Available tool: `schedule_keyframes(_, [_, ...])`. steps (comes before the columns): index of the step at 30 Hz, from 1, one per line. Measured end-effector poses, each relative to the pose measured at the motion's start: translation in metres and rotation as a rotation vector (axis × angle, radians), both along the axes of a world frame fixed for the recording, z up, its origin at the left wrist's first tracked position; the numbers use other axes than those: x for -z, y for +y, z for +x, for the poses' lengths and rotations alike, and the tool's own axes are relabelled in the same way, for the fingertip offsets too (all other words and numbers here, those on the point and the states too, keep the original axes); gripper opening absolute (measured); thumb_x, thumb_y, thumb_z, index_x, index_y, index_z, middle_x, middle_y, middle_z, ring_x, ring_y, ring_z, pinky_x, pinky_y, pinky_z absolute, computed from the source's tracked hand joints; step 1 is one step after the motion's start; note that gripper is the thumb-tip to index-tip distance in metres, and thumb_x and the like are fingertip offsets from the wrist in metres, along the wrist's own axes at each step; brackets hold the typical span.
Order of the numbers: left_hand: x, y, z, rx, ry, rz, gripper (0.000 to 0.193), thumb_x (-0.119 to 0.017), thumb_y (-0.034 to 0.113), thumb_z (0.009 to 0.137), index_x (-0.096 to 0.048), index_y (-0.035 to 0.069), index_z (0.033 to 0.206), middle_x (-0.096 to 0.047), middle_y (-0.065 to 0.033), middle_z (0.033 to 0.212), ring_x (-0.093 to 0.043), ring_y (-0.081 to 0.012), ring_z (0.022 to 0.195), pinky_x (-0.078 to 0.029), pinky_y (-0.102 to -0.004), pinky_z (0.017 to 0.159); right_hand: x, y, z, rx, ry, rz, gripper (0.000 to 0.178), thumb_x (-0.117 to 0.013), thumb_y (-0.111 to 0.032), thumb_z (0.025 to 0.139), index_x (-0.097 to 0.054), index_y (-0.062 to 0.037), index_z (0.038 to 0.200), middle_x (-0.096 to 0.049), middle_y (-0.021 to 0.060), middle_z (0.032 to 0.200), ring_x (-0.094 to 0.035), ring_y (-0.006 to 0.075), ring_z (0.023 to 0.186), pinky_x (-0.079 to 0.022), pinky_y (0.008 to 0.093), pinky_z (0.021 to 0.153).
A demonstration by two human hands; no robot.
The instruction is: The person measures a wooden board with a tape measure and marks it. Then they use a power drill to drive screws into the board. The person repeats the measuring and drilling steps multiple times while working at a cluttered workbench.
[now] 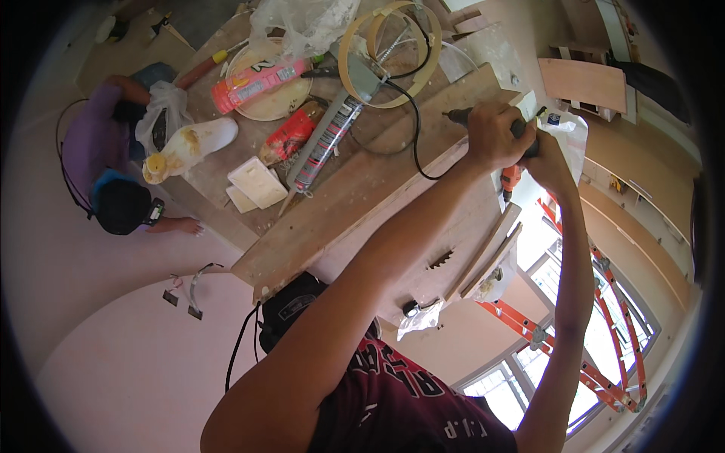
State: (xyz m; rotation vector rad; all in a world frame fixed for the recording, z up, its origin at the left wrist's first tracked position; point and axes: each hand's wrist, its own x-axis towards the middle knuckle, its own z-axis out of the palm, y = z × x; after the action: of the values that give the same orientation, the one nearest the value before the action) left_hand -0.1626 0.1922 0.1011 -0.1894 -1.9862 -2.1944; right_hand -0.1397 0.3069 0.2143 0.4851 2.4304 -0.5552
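Observation:
Both my hands are up at the far right end of a long wooden board [355, 192]. My left hand [495, 136] is closed around a dark drill-shaped tool [459, 116], whose narrow tip points left over the board. Against the rear of that tool, my right hand [550, 162] is curled, its fingers partly hidden. Just below the hands is an orange and black tool [511, 180] with its dark tip downward; whether it is separate cannot be made out. Nearer to me, a short toothed blade [440, 260] and two thin wood strips [483, 253] lie on the pale surface.
Left of the board are a caulking gun [328, 140], a pink bottle [257, 83], a stained white bottle [189, 147], white blocks [258, 183] and a coiled edging strip [349, 57]. A black cable loops nearby. Another person [98, 143] crouches at left; an orange ladder [623, 332] stands right.

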Motion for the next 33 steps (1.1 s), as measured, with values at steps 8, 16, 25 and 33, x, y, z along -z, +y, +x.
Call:
schedule_keyframes(8, [0.0, 0.017, 0.011, 0.001, 0.05, -0.082, 0.036, -0.079, 0.036, 0.078, -0.064, 0.007, 0.061, -0.062, -0.0133, 0.063, -0.066, -0.0358, 0.068, -0.048, -0.0498, 0.069, 0.016, 0.03, 0.025, 0.126, 0.047, -0.01, 0.034, -0.075, -0.008, 0.078, -0.071, 0.0042, 0.11, -0.075, 0.0167, 0.082, -0.073, 0.0254, 0.072, -0.056, 0.0387, 0.068])
schedule_keyframes(16, [-0.032, -0.056, 0.086, 0.228, -0.068, -0.191, 0.084, -0.074, 0.056, 0.092, -0.043, 0.011, 0.156, -0.052, -0.0145, 0.149, -0.045, -0.0305, 0.14, -0.03, -0.0546, 0.118, 0.01, -0.041, 0.194, 0.333, 0.645, 0.008, 0.06, -0.085, -0.013, 0.085, -0.065, -0.0059, 0.141, -0.078, 0.0168, 0.115, -0.077, 0.0265, 0.103, -0.059, 0.0398, 0.09])
schedule_keyframes(25, [-0.065, -0.205, 0.159, 0.681, -0.722, -0.177, 0.054, -0.08, 0.011, 0.091, -0.053, 0.006, 0.137, -0.067, -0.0072, 0.113, -0.069, -0.0183, 0.097, -0.058, -0.0349, 0.088, 0.029, -0.209, 0.372, 0.301, 0.681, -0.169, 0.086, -0.085, -0.025, 0.084, -0.044, -0.0027, 0.156, -0.051, 0.0222, 0.154, -0.045, 0.0443, 0.142, -0.038, 0.0577, 0.115])
schedule_keyframes(33, [-0.123, -0.194, 0.113, 0.737, -0.584, -0.493, 0.059, -0.086, 0.024, 0.088, -0.055, 0.002, 0.133, -0.067, -0.0085, 0.11, -0.069, -0.019, 0.102, -0.057, -0.0337, 0.086, 0.183, -0.189, 0.656, 0.922, 0.04, 0.297, 0.091, -0.085, -0.039, 0.085, -0.041, -0.0087, 0.159, -0.033, 0.0299, 0.161, -0.036, 0.0546, 0.145, -0.038, 0.0651, 0.114])
